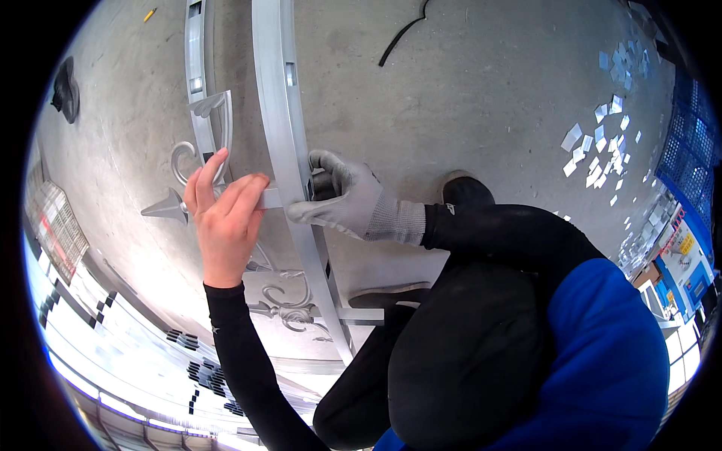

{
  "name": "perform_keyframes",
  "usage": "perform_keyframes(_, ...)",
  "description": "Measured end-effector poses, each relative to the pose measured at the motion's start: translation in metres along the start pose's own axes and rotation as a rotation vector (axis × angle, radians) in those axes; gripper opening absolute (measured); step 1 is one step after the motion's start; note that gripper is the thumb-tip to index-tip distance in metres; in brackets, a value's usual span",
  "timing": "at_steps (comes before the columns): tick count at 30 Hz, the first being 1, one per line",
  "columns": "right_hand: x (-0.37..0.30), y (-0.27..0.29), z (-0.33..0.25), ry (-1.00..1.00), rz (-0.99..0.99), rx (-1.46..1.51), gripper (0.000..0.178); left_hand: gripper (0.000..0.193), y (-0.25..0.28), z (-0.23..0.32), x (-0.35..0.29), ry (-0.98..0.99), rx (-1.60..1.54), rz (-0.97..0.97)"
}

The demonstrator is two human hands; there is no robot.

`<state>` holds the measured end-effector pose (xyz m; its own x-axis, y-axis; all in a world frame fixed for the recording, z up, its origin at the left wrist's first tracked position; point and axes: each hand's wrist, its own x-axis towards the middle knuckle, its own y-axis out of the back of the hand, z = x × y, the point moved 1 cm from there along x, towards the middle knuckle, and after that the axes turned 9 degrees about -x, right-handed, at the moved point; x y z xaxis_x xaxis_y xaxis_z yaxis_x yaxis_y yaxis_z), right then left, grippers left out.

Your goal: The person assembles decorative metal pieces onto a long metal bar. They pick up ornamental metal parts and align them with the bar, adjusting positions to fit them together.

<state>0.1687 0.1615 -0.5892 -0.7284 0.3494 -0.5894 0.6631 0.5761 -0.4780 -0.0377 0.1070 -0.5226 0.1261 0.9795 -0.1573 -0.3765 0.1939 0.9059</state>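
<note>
A long silver metal rail (277,113) with slots in its side runs from the top of the view down toward my knees. My left hand (226,218), bare, grips a flat silver bar (269,198) that meets the rail's left side; a spear-shaped tip (167,207) shows beyond this hand. My right hand (350,197), in a grey knit glove, is closed at the rail's right side, its thumb on the rail by a slot. Something dark between its fingers cannot be made out. Silver scroll ornaments (289,312) lie left of the rail.
A second slotted rail (197,68) lies to the left. A black strip (402,41) is on the concrete floor. Shiny scraps (598,154) are scattered at right, near a blue perforated crate (688,143). My black shoe (466,189) stands beyond my right forearm.
</note>
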Motion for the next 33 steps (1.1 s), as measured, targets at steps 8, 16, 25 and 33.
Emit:
perform_keyframes(8,0.000,-0.001,0.011,0.030,-0.026,0.083,0.067,0.036,-0.012,-0.004,-0.008,0.058,-0.125,-0.005)
perform_keyframes(16,0.005,0.001,0.012,0.073,-0.055,0.039,0.068,0.034,-0.011,-0.006,-0.001,-0.002,-0.091,-0.029)
perform_keyframes(25,0.006,0.008,0.014,0.058,-0.081,-0.003,0.068,0.037,-0.012,-0.001,0.002,-0.019,-0.072,-0.015)
perform_keyframes(33,0.005,0.005,0.014,0.100,-0.053,-0.044,0.063,0.039,-0.014,0.004,0.004,-0.016,-0.135,-0.047)
